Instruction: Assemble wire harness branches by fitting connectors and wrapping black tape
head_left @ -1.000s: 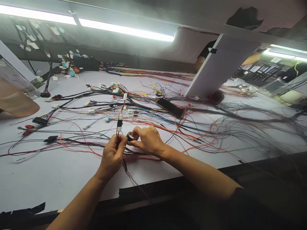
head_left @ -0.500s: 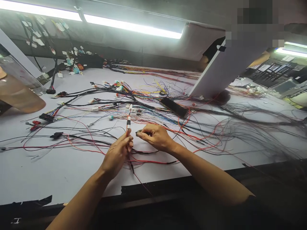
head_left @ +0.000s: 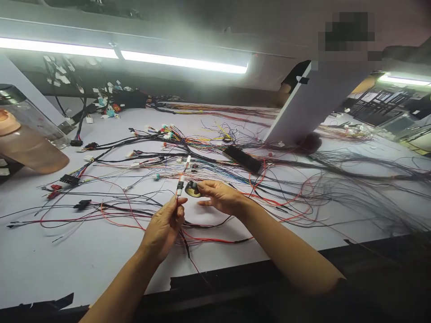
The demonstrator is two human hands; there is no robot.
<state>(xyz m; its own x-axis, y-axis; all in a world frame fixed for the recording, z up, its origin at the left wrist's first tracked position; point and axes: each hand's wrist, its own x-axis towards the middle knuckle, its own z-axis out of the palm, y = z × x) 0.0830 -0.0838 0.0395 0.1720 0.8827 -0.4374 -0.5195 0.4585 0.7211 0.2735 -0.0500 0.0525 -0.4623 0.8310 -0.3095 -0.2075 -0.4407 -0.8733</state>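
Note:
My left hand point(head_left: 164, 226) pinches thin wires just below a white connector point(head_left: 181, 185) with a black band round it. The wires carry on upward past that connector to a smaller white end piece point(head_left: 188, 160). In my right hand point(head_left: 220, 196), thumb and forefinger grip a small roll of black tape point(head_left: 193, 189), its ring close beside the banded connector. The other right fingers stretch out below the roll. Red and black wires point(head_left: 215, 240) trail from beneath my left hand across the white table point(head_left: 101, 264).
A wiring harness point(head_left: 134, 134) with several connectors spreads over the table. Behind my right hand lies a black oblong object point(head_left: 241, 159). A clear bottle point(head_left: 37, 134) stands tilted in view at left. An upright white panel point(head_left: 299, 103) rises at right, with part of a person behind it.
The tape roll has turned so its ring shows, beside the connector. My right fingers have spread a little. The whole view has shifted slightly downward in the picture.

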